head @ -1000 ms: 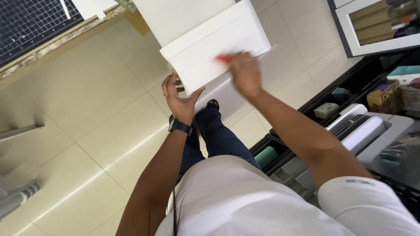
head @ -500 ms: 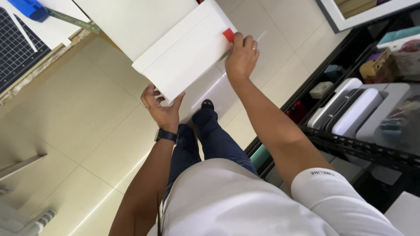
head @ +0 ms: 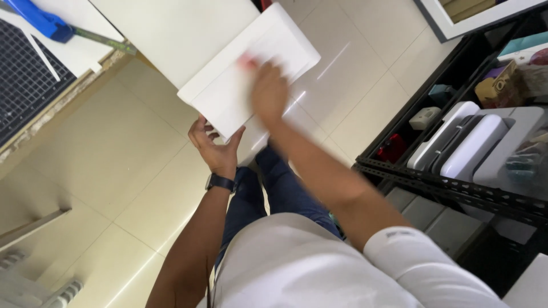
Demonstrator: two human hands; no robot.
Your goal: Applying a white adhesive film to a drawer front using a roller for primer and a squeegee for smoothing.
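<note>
Gripping the white board (head: 251, 80) by its lower corner is the left hand (head: 214, 149). Right hand (head: 268, 94), blurred, rests on its face, apparently holding a small red thing (head: 247, 60).

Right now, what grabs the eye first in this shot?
The large white board at top centre, propped off the edge of the worktable: the left hand grips its lower corner, while the blurred right hand lies on its face beside a small red object. Next, the black metal rack at right, stacked with grey and white cases. A blue tool sits top left on the table.
</note>
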